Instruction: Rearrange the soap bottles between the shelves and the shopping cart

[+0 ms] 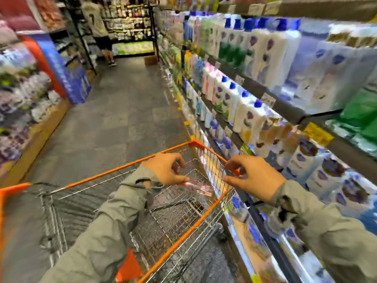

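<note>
Both hands are hovering over the orange-rimmed wire shopping cart (194,144), sleeves of grey-green fabric reaching in from the near side. The left hand (167,170) is hanging above the middle of the cart, its fingers loosely curled and its thumb apart from them, gripping nothing. The right hand (253,176) is poised over the cart's right rim in the same loose claw, also holding nothing; blur is hiding whether its fingertips are brushing the rim.

Below and between the hands, inside the cart against its right wall, a pink-tinted, clear, smeared shape (196,186) is showing. It is probably a soap bottle lying there, though the blur is leaving that uncertain. Just to the right of the cart, the dark metal shelves (285,111) are carrying tight rows of white plastic soap bottles with blue caps (246,117), standing upright.

The step in hand is looking like a reach for the next bottle. Doing it well means choosing one target first — either the shape in the cart or a bottle at the front of a row. The fingers should be wrapping the body low and square, since the neighbours are standing packed and could topple. The cart is sitting close beside the shelves, so the carry should stay short.
</note>
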Motion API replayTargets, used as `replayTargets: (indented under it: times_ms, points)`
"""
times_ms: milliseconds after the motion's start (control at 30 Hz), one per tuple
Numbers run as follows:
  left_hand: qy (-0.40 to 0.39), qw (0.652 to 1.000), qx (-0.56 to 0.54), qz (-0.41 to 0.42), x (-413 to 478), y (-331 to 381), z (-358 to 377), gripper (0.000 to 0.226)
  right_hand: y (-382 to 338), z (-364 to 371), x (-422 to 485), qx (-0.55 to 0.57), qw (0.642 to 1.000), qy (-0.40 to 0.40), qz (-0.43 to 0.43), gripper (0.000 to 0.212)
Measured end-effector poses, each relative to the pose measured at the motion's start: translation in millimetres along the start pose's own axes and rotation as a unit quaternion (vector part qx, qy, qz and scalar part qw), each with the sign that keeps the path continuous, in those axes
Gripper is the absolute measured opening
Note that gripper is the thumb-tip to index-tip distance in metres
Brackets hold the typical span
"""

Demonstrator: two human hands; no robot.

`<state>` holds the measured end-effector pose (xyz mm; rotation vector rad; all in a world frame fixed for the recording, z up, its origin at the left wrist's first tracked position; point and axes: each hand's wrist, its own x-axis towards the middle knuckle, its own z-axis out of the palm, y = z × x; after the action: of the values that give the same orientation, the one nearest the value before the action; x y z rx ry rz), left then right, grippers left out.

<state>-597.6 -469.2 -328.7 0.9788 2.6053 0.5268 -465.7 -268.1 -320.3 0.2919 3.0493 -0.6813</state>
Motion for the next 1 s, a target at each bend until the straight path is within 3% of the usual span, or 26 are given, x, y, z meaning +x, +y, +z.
replayTargets:
  times_ms: [267, 400, 500, 1000]
  points:
    - [-0.017, 0.996, -0.006, -0.088, 53.7, -56.4, 15.1, 0.039, 4.4, 39.5, 104.2, -0.01, 0.993, -0.111, -0.043, 0.045]
    - [-0.012, 0.989, 0.064, -0.132, 92.1, -79.4, 29.6, 0.043, 16.1, 70.1, 162.7, 0.006, 0.988, -0.136, -0.073, 0.054]
    - [-0.037, 0.985, 0.057, -0.159, 128.1, -98.4, 43.3, 0.045, 30.8, 96.4, 213.7, 0.004, 0.982, -0.171, -0.079, 0.061]
    - [-0.135, 0.951, -0.033, -0.278, 266.4, -230.9, 191.6, 0.046, 118.9, 295.0, 387.6, -0.108, 0.944, -0.301, -0.087, 0.054]
